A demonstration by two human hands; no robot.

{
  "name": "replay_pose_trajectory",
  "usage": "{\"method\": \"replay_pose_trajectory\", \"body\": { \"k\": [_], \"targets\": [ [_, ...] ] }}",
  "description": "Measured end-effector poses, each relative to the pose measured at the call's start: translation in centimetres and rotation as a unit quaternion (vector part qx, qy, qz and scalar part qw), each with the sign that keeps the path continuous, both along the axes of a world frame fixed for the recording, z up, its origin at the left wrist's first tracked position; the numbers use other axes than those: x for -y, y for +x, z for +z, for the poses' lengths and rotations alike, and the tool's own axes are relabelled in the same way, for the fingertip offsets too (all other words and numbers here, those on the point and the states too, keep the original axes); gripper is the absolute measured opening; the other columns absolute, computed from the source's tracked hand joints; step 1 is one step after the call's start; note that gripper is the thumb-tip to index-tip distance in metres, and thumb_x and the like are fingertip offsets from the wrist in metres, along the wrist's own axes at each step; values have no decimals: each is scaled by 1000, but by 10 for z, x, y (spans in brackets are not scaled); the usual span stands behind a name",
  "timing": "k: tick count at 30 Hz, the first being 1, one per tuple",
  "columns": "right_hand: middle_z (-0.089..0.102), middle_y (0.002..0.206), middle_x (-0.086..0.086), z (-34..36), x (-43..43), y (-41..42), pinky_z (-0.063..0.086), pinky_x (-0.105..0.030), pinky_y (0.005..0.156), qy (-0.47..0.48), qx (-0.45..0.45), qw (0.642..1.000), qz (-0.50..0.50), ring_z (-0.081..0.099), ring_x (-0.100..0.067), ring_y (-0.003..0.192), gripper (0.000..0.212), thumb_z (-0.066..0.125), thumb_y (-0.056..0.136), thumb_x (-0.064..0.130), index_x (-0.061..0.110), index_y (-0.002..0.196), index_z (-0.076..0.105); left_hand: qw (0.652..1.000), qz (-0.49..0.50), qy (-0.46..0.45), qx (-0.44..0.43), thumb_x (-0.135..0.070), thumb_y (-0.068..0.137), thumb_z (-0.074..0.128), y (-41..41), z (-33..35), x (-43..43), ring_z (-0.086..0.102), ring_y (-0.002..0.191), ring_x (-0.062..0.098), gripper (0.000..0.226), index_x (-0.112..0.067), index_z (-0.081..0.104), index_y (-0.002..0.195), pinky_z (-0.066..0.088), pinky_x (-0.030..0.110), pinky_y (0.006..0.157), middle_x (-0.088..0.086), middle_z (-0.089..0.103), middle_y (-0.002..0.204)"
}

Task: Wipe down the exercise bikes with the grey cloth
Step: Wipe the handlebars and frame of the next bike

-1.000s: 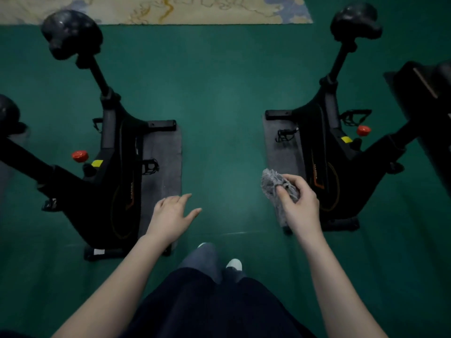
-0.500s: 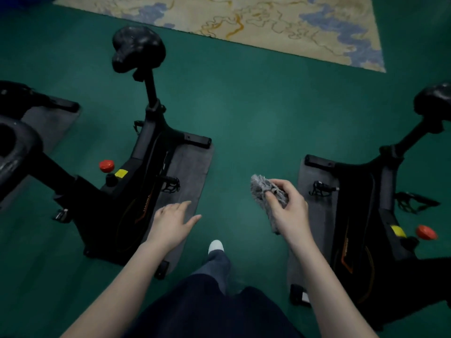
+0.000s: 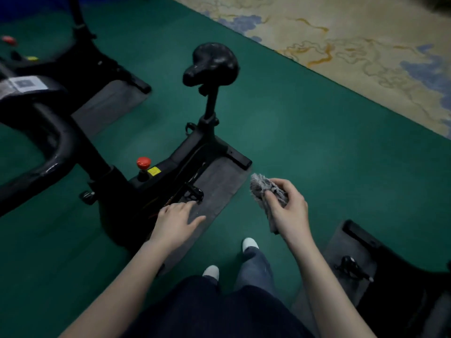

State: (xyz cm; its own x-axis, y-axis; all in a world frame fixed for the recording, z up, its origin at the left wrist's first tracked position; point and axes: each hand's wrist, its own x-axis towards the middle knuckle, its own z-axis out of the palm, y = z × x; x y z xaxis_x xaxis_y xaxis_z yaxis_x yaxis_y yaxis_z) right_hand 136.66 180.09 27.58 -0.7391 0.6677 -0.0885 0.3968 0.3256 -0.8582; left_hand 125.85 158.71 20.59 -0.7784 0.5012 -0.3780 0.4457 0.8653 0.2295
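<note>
A black exercise bike (image 3: 170,167) stands left of centre on a grey mat (image 3: 219,184), with its saddle (image 3: 212,64) up top and a red knob (image 3: 143,162) on the frame. My right hand (image 3: 288,211) grips a bunched grey cloth (image 3: 263,189) in the air to the right of that mat, apart from the bike. My left hand (image 3: 175,220) hovers with straight fingers just in front of the bike's pedal (image 3: 194,191), holding nothing. Black handlebars (image 3: 48,132) reach in from the left edge.
A second black bike (image 3: 80,57) stands at the top left on its own mat. Part of a third bike (image 3: 400,289) and mat fills the lower right corner. Green floor lies between them, a patterned beige carpet (image 3: 366,50) at the top right. My feet (image 3: 250,243) stand between the mats.
The view has swung left and nearer: the left bike now sits in the middle and the right bike has slid to the lower right corner. Both hands keep their pose, cloth still held.
</note>
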Motion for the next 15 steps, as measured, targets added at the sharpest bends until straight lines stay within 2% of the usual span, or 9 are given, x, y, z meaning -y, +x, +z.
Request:
{"method": "replay_pose_trajectory", "body": {
  "k": [5,8,11,15],
  "targets": [
    [68,105,0,1,-46,-52,46,-27,84,1,-1,993,117,61,-14,98,19,62,88,11,16,106,65,992,126,3,3,-60,93,36,-5,3,-23,36,135,16,63,-24,35,144,24,35,111,-3,45,144],
    [68,103,-2,0,-76,-78,48,-28,79,-7,-3,986,169,63,-17,93,17,62,88,11,18,104,64,983,185,-1,1,-61,93,34,-1,4,-42,37,134,15,63,-25,34,144,24,35,111,-4,44,143],
    [69,100,-2,-2,-97,-98,52,-35,80,-18,1,979,201,64,-21,90,16,62,88,12,17,103,65,971,238,5,-3,-61,93,34,6,4,-54,36,134,14,63,-25,35,144,24,33,111,-5,43,144],
    [69,95,2,-3,-102,-123,50,-30,80,-24,4,966,259,64,-16,90,14,63,88,12,22,98,64,952,304,20,3,-59,94,34,22,5,-55,36,134,14,63,-22,35,145,24,33,112,-5,39,146]
  ]
}}
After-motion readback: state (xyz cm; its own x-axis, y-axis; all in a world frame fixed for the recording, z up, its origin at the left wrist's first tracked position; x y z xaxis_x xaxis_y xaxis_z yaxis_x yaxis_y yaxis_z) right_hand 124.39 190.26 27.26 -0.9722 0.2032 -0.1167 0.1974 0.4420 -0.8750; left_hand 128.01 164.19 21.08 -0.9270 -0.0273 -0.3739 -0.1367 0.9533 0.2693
